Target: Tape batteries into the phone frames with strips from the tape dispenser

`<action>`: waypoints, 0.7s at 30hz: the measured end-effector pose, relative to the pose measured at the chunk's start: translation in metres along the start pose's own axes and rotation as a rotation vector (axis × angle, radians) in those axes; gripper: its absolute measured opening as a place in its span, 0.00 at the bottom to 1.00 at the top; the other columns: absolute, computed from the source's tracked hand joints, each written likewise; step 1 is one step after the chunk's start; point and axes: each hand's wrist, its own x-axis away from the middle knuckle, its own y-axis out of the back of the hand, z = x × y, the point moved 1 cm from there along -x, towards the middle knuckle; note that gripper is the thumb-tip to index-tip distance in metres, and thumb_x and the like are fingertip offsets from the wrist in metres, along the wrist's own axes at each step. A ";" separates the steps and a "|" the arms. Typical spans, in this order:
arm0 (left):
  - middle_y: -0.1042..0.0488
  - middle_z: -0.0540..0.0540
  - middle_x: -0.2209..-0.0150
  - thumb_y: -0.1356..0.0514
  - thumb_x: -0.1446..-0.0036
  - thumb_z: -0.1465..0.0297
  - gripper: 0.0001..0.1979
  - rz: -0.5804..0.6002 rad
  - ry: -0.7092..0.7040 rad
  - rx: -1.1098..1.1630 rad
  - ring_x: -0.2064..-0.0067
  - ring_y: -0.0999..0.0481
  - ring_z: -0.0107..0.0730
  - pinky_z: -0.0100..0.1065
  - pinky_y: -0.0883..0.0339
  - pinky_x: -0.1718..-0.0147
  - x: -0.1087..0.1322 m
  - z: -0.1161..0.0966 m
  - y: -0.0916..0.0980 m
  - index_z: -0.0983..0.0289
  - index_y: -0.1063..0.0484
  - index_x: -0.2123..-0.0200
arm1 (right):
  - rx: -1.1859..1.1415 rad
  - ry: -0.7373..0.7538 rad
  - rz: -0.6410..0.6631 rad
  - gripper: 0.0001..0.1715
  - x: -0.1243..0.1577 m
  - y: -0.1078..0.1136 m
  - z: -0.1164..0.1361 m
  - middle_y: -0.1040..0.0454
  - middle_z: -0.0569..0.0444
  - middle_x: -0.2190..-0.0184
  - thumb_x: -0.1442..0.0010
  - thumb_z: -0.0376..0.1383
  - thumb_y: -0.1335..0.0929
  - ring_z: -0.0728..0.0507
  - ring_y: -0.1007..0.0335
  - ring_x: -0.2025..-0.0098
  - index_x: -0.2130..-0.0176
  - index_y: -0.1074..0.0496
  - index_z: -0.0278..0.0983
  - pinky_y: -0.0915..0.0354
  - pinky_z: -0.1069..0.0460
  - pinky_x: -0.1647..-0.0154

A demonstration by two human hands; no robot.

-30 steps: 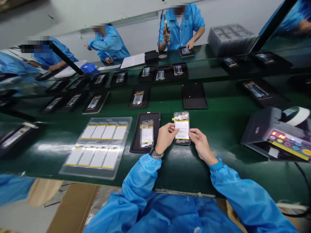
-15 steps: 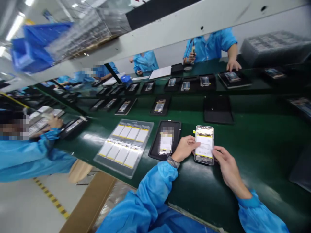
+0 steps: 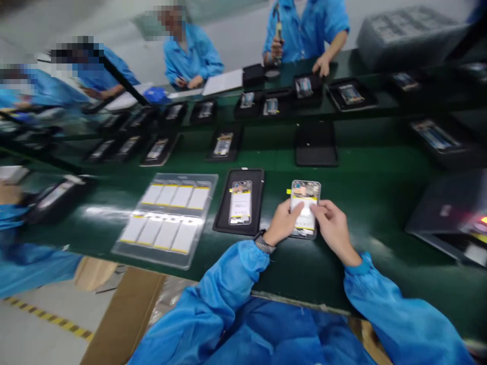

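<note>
silver-edged rectangular phone frame [image 3: 305, 188] with a white yellow-taped panel [image 3: 307, 221] lies flat on the dark green workbench [image 3: 380, 268]. left hand [image 3: 283, 223] and right hand [image 3: 333, 228] both close on its lower half, fingers over the panel, narrow grip from either side. just left: black rectangular tray [image 3: 220, 218] holding a second phone frame [image 3: 240, 203]. further left: clear plastic tray [image 3: 163, 259] of white flat packs [image 3: 167, 235].
</note>
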 end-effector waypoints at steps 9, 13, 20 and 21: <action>0.26 0.53 0.74 0.34 0.46 0.44 0.29 -0.154 -0.029 -0.082 0.74 0.31 0.27 0.28 0.40 0.76 0.002 -0.008 -0.002 0.68 0.25 0.73 | 0.046 0.135 0.072 0.24 0.005 -0.004 -0.004 0.33 0.60 0.79 0.38 0.56 0.28 0.48 0.34 0.76 0.62 0.31 0.39 0.36 0.53 0.74; 0.29 0.51 0.77 0.33 0.48 0.44 0.30 -0.170 -0.038 -0.134 0.76 0.35 0.25 0.28 0.42 0.78 0.002 -0.010 -0.002 0.67 0.28 0.76 | 0.037 0.140 0.077 0.23 0.007 -0.006 -0.008 0.32 0.60 0.77 0.38 0.55 0.28 0.48 0.34 0.76 0.62 0.32 0.39 0.35 0.53 0.73; 0.27 0.53 0.76 0.33 0.48 0.46 0.28 -0.178 -0.022 -0.178 0.76 0.34 0.25 0.28 0.41 0.78 -0.001 -0.008 0.000 0.67 0.25 0.75 | 0.006 0.116 0.077 0.24 0.006 -0.006 -0.008 0.28 0.58 0.76 0.39 0.55 0.28 0.46 0.31 0.74 0.62 0.32 0.39 0.34 0.53 0.74; 0.27 0.52 0.76 0.33 0.48 0.46 0.27 -0.182 -0.012 -0.183 0.76 0.34 0.25 0.27 0.42 0.78 -0.001 -0.008 0.000 0.67 0.26 0.75 | 0.018 0.118 0.076 0.23 0.006 -0.006 -0.008 0.29 0.58 0.76 0.38 0.55 0.28 0.47 0.31 0.74 0.62 0.32 0.39 0.35 0.53 0.74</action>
